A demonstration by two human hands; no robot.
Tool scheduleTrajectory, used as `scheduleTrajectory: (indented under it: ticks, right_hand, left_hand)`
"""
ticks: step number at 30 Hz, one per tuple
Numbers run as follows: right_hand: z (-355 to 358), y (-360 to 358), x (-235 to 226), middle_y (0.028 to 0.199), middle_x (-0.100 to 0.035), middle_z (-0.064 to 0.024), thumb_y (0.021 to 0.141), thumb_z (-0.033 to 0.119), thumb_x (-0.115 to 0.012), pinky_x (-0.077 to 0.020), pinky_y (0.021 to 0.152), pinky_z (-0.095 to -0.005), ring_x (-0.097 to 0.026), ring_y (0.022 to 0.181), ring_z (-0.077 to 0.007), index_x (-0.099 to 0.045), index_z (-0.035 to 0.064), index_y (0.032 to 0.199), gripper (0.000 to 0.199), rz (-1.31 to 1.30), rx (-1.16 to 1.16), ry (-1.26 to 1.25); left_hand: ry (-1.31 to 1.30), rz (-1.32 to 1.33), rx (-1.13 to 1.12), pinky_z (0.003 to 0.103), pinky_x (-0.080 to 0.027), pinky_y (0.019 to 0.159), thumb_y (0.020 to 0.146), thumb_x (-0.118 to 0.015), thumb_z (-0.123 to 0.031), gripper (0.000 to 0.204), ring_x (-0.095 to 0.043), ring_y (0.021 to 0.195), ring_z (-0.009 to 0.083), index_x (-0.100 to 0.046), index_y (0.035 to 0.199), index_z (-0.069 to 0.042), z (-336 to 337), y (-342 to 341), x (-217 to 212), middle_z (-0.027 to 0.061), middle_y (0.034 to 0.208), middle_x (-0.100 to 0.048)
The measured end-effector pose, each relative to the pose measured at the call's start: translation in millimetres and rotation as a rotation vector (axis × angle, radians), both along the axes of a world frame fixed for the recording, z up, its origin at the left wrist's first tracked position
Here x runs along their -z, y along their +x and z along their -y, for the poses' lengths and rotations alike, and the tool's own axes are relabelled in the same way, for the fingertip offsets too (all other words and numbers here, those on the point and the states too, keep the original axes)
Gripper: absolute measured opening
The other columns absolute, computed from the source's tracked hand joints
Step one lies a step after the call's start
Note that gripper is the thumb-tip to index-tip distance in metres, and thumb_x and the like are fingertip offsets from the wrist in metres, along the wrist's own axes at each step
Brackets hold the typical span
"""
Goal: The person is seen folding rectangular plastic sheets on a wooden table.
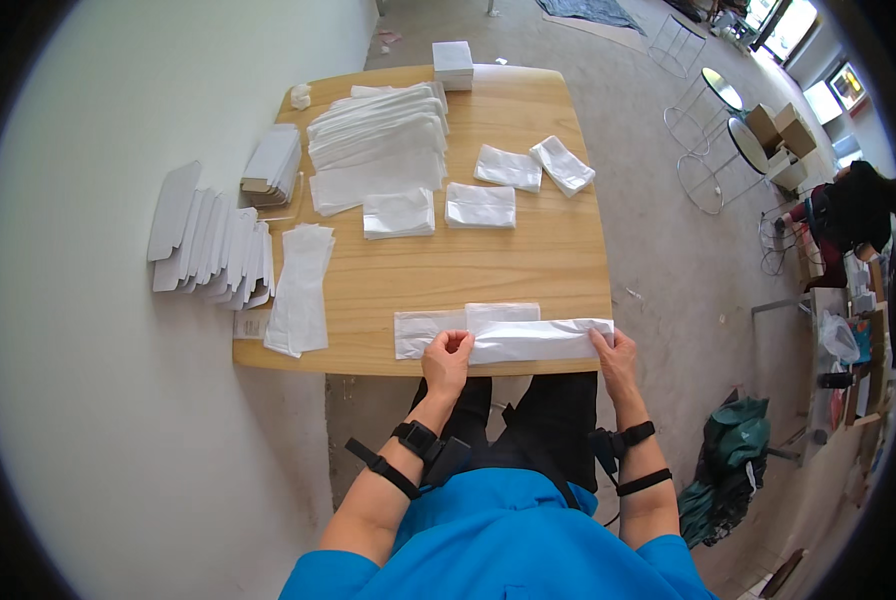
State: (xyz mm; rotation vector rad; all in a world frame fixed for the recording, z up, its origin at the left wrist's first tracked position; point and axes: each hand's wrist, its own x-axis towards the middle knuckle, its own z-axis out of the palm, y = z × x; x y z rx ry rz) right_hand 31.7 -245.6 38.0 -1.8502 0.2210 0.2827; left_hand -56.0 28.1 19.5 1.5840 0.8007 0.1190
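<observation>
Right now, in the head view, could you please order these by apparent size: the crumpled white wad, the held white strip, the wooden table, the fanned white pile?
1. Wooden table, largest
2. Fanned white pile
3. Held white strip
4. Crumpled white wad, smallest

Bare wood (533,268) gives you a left-right lane between near strips (540,343) and four folded packs (481,206). Long sheets (303,285) block your lane's left end. Far left: sheet pile (378,140) in your way. Far right: you have bare wood beyond the packs, right of the white box (453,62).
</observation>
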Motion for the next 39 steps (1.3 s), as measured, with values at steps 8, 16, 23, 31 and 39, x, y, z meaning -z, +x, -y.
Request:
scheduleTrajectory:
  ticks: [8, 16, 23, 31, 39]
  right_hand:
    - [-10.4, 13.8, 10.3, 0.086, -0.067, -0.0027, 0.086, 0.016, -0.067, -0.0473, 0.069, -0.0247, -0.058, 0.076, -0.0087, -0.067, -0.0026, 0.099, 0.023, 0.054, 0.015, 0.074]
    - [-0.5, 17.5, 34.8, 0.085, -0.066, -0.0019, 0.086, 0.016, -0.067, -0.0468, 0.069, -0.0247, -0.057, 0.076, -0.0086, -0.066, -0.0022, 0.098, 0.022, 0.056, 0.069, 0.046]
    - [-5.3, 18.5, 29.6, 0.084, -0.066, -0.0027, 0.085, 0.017, -0.067, -0.0470, 0.070, -0.0252, -0.057, 0.076, -0.0090, -0.064, -0.0018, 0.099, 0.023, 0.072, 0.044, -0.048]
    - [-4.9, 19.3, 34.4, 0.083, -0.067, -0.0035, 0.085, 0.017, -0.067, -0.0476, 0.068, -0.0263, -0.058, 0.073, -0.0100, -0.064, -0.0014, 0.098, 0.023, 0.092, 0.071, -0.065]
    - [-8.8, 14.5, 23.0, 0.084, -0.067, -0.0092, 0.082, 0.021, -0.069, -0.0491, 0.068, -0.0314, -0.062, 0.073, -0.0181, -0.063, -0.0012, 0.098, 0.028, 0.138, 0.135, -0.204]
  left_hand:
    - [0.287, -0.112, -0.018, 0.029, -0.049, 0.063, 0.079, -0.070, -0.026, 0.021, -0.062, 0.066, 0.0156, -0.069, 0.083, -0.005, -4.8, 22.2, 11.2, 0.0047, 0.073, -0.067]
    - [0.199, -0.183, 0.001, 0.029, -0.049, 0.063, 0.077, -0.071, -0.026, 0.021, -0.061, 0.065, 0.0149, -0.069, 0.083, -0.006, -3.3, 27.9, 13.6, 0.0034, 0.071, -0.066]
    - [0.276, -0.203, 0.003, 0.031, -0.050, 0.063, 0.077, -0.071, -0.026, 0.021, -0.062, 0.065, 0.0164, -0.067, 0.082, -0.006, -4.1, 29.3, 14.6, 0.0035, 0.071, -0.066]
    - [0.340, -0.218, -0.024, 0.033, -0.050, 0.063, 0.076, -0.071, -0.024, 0.019, -0.063, 0.066, 0.0197, -0.065, 0.081, -0.007, -0.3, 31.9, 11.9, 0.0048, 0.071, -0.066]
    - [0.348, -0.221, -0.008, 0.033, -0.050, 0.063, 0.077, -0.072, -0.025, 0.020, -0.063, 0.067, 0.0186, -0.066, 0.082, -0.007, 0.0, 32.6, 8.6, 0.0047, 0.071, -0.066]
